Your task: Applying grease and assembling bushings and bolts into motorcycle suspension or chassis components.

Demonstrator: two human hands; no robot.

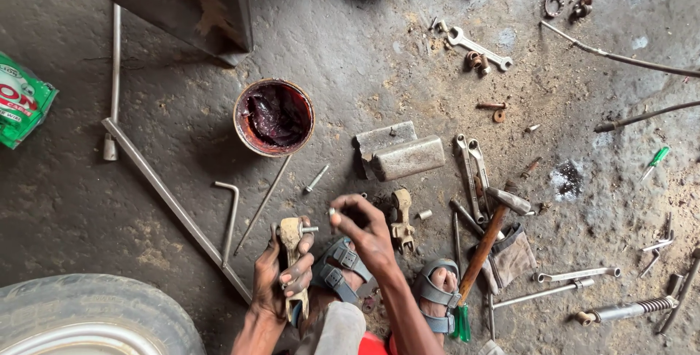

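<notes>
One head-worn camera looks steeply down, fairly close, at a tool-strewn floor, seemingly concrete.

Two bare hands are in view, the left hand and the right hand. There are two tan metal lever parts, one held and one on the floor. One round tin of dark red grease, two grey metal blocks, one hammer, one green packet, one tyre and two sandalled feet are visible. At least four spanners lie about, including one near the top.
</notes>
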